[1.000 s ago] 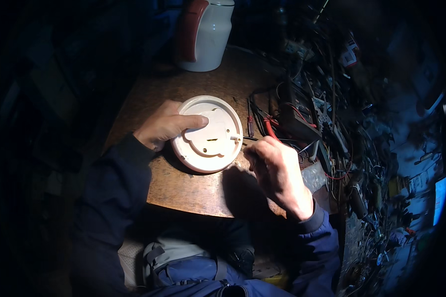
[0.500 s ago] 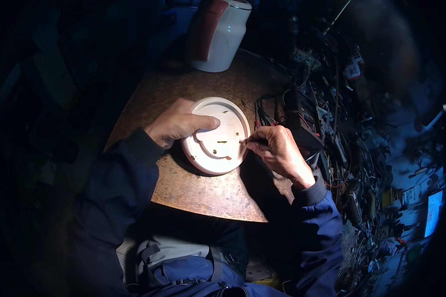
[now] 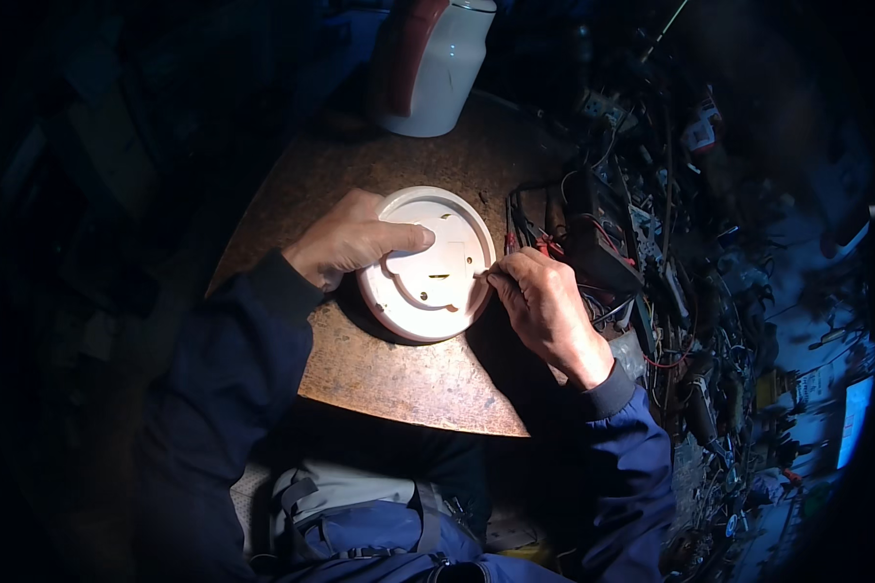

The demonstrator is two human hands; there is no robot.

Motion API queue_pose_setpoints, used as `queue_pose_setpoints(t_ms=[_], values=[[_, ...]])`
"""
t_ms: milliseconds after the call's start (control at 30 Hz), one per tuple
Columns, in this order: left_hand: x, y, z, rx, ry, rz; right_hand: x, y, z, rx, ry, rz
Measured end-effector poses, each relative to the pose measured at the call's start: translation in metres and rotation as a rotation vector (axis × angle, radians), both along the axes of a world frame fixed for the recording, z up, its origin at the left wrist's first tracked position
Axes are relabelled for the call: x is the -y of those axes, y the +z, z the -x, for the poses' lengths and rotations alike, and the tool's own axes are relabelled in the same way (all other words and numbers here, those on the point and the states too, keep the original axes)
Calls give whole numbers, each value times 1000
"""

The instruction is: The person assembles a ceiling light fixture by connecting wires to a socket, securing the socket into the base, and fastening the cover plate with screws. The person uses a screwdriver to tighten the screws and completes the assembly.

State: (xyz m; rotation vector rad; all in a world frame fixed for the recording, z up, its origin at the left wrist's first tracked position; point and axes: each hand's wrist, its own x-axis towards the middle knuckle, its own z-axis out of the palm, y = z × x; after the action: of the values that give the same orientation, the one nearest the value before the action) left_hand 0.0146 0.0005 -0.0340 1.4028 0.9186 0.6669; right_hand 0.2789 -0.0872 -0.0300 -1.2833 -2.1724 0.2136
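A round white plastic base (image 3: 452, 255), with slots and small holes in its recessed face, is held tilted over the wooden table. My left hand (image 3: 358, 238) grips its left side, thumb pressed on the face and the other fingers hidden behind the rim. At the right edge of the base, my right hand (image 3: 546, 306) has thumb and forefinger pinched together close to a small hole. Whatever those fingertips hold, if anything, is too small to make out.
A white and dark-red jug-like container (image 3: 437, 83) stands at the table's far side. Tangled cables, a dark box-like device (image 3: 598, 238) and tools crowd the right side. The curved wooden table (image 3: 399, 379) ends at a near edge before my lap. A lit screen (image 3: 853, 423) glows far right.
The right hand has shifted slightly, its fingers still pinched at the base's right edge. The left hand's grip looks the same. The whole view has moved a little.
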Motion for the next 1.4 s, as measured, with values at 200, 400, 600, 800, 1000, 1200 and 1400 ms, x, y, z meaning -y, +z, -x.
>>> queue_pose_setpoints(t_ms=[200,400,600,800,1000,1200,1400], values=[[2,4,-1,-20,-4,6,11,-22,3,25,-27,-177],[3,6,1,-16,4,15,12,-24,3,-83,-65,-165],[-1,4,1,-59,-7,8,20,-27,9,58,-42,-284],[-1,3,0,-70,-3,37,31,-26,10,213,-62,-293],[0,1,3,10,43,24,9,45,-20,-58,-182,-226],[-9,-1,10,-12,-40,55,-1,56,-40,217,-209,309],[-9,1,9,-22,-54,67,-1,35,-52,313,-195,485]])
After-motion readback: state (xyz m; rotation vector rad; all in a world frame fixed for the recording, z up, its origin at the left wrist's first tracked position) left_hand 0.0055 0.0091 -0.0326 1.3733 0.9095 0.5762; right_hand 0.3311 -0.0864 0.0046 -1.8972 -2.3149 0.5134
